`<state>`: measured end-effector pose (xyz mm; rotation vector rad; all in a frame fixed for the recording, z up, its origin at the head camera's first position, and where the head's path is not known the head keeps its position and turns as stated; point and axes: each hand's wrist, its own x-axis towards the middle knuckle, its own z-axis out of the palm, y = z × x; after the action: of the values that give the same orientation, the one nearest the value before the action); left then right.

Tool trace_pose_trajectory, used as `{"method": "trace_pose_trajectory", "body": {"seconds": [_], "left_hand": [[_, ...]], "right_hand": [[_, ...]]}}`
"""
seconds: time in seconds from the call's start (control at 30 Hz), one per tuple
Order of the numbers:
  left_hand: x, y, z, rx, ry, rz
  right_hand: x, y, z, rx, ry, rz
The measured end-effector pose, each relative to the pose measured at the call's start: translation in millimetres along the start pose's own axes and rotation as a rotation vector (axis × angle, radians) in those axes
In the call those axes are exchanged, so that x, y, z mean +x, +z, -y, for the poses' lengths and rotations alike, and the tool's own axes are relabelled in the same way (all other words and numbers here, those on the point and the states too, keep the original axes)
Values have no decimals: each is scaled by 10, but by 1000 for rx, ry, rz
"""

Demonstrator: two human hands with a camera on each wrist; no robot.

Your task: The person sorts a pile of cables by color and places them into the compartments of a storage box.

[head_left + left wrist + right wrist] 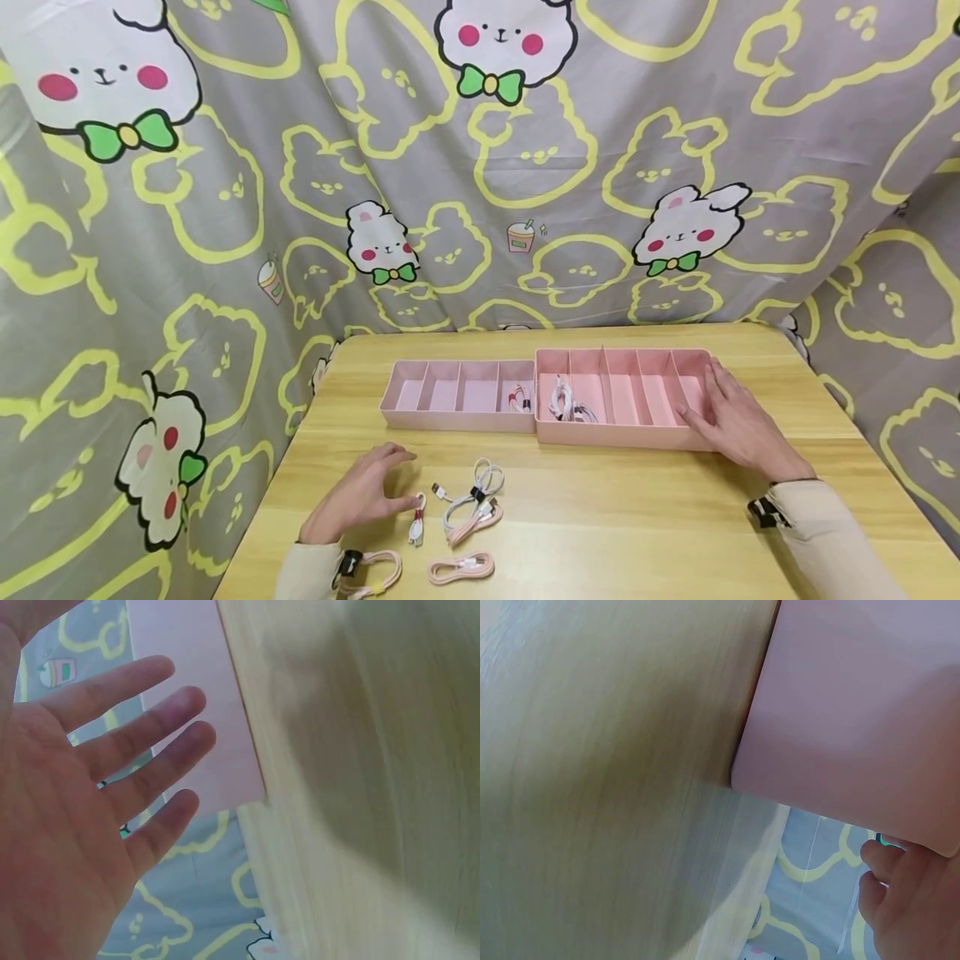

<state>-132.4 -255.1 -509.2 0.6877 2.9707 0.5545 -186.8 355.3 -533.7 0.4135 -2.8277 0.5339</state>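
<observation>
Your left hand [360,494], fingers spread and holding nothing, hovers beside the white cable [417,528], lower left of centre; your right hand [741,423] grips the 5-compartment pink box [615,434], centre right, by its end, probably steadying it.

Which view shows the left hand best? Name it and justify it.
The left wrist view: the left hand fills its left side, palm and four spread fingers plainly visible. The head view shows it smaller, near the white cable with a red tie. The right wrist view shows none of it.
</observation>
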Motion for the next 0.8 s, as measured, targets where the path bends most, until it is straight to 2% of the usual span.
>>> {"method": "trace_pose_trajectory", "body": {"seconds": [0.2, 0.33, 0.53, 0.7, 0.8], "left_hand": [[-45, -47, -59, -15, -12, 32], [-68, -23, -131, -30, 8, 51], [-43, 54, -255, 15, 70, 66], [4, 114, -380, 60, 169, 42], [36, 150, -451, 73, 200, 61]], "right_hand": [[14, 1, -8, 1, 10, 11], [15, -6, -12, 7, 2, 6], [24, -3, -24, 0, -12, -10], [12, 0, -23, 6, -10, -4], [12, -6, -17, 9, -3, 0]]}}
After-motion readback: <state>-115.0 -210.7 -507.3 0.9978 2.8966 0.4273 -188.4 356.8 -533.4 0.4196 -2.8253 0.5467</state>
